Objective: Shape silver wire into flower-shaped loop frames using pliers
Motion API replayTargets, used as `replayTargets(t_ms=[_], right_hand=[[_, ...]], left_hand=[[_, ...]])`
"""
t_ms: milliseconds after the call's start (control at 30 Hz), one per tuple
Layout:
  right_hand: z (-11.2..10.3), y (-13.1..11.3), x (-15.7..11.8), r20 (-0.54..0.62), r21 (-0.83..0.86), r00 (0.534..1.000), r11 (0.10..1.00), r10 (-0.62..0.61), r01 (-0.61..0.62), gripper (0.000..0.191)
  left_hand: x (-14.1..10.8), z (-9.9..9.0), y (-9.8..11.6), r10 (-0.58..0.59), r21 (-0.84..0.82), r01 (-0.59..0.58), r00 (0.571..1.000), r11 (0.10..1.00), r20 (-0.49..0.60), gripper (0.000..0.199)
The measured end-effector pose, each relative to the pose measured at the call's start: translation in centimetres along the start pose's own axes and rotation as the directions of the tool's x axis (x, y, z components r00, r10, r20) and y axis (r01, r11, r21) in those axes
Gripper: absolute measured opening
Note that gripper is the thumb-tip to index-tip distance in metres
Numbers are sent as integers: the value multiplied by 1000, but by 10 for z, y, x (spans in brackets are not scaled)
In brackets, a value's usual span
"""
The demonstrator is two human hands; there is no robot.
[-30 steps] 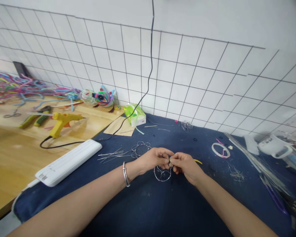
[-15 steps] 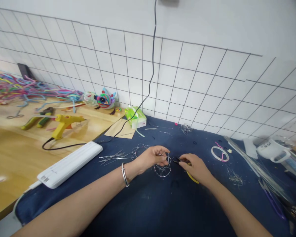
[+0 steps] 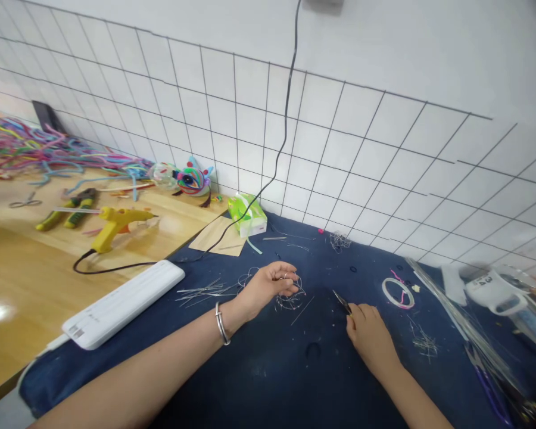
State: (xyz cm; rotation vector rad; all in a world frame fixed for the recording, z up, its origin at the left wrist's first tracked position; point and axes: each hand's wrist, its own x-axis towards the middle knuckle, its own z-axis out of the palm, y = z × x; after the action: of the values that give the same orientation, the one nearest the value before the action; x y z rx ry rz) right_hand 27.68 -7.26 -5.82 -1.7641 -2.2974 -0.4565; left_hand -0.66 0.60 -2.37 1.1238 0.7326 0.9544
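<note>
My left hand (image 3: pixel 271 287), a silver bangle on its wrist, has its fingers curled and closed on a bent wire piece (image 3: pixel 290 302) made of thin silvery loops. More wire loops show behind the hand, partly hidden by it. To the right, my right hand (image 3: pixel 370 330) is wrapped round a pair of pliers (image 3: pixel 340 300). Their slim jaws point up and left, apart from the wire piece. A short straight wire (image 3: pixel 302 310) lies between the two hands. Left of my left hand, cut straight wires (image 3: pixel 204 291) lie in a loose bunch.
On the left are a white power strip (image 3: pixel 124 304), a yellow glue gun (image 3: pixel 116 223) and green-yellow pliers (image 3: pixel 67 210). A green tissue pack (image 3: pixel 248 215) stands near the wall. To the right lie a tape ring (image 3: pixel 398 293), long wires (image 3: pixel 455 316) and a white mug (image 3: pixel 495 291).
My right hand has moved right and toward me with the pliers, away from the wire piece. My left hand has shifted slightly left. The short straight wire now shows between the hands.
</note>
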Motion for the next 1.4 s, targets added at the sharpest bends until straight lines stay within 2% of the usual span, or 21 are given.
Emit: replayTargets(t_ms=[133,167,233,367,533,767,1067,1400], right_hand=[[-12,-3,8,-9,67,1000,998,7,-6,27],[-18,-8,12,-25,138,1000,990,12,-8,26],[-30,-21,22,-69,226,997,972,-47,61,25],[-47,-42,52,-177,209,962,947,-208,243,23],[-37,-47,77,-116,162,946,934,-304,320,22],[-17,-42,75,-91,146,940,930,-327,338,23],[-21,-37,69,-152,68,938,943,-313,325,28],[-24,-32,68,-230,-153,877,906,-422,396,33]], left_hand=[[4,-5,2,-3,-50,2,1000,999,-28,32],[5,-6,2,-6,-61,4,999,998,-33,32],[6,-8,1,-12,-78,9,999,997,-45,31],[8,-10,3,-20,-96,14,998,995,-64,30],[11,-15,6,-53,-118,44,996,992,-76,28],[14,-17,0,-155,-175,142,986,974,-61,29],[13,-14,-2,-167,-151,156,984,976,-59,29],[10,-12,2,-221,-215,223,975,951,32,34]])
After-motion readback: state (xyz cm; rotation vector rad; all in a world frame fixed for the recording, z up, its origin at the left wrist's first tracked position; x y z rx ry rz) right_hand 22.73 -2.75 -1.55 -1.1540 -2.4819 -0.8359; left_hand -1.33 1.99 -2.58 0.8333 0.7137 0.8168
